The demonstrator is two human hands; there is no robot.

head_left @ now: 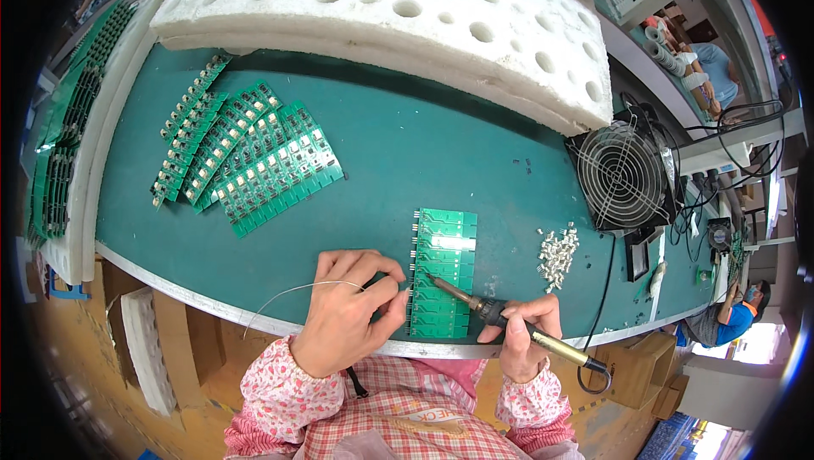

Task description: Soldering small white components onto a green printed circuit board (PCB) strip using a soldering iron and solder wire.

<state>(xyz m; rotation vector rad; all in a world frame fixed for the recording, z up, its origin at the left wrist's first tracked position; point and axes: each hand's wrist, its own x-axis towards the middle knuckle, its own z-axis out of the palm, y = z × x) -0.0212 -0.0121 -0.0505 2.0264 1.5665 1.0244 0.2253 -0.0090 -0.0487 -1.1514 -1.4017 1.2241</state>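
A green circuit board panel (456, 244) lies near the bench's front edge, with a row of pins along its left side. My right hand (524, 337) grips a soldering iron (487, 308) by its handle, and the dark tip meets or hovers just over the panel's left-middle part; contact cannot be made out. Left of the panel, my left hand (352, 312) is closed on a thin solder wire (280, 297), whose loose end curves out to the left. Its fingertips are close to the pin row and the iron's tip.
Several populated circuit boards (275, 167) lie at the left, and more stand in a foam rack (93, 155). A holed white foam block (373, 27) spans the back. Small silvery parts (556, 256) form a pile near a fan (623, 173). Co-workers sit at the right.
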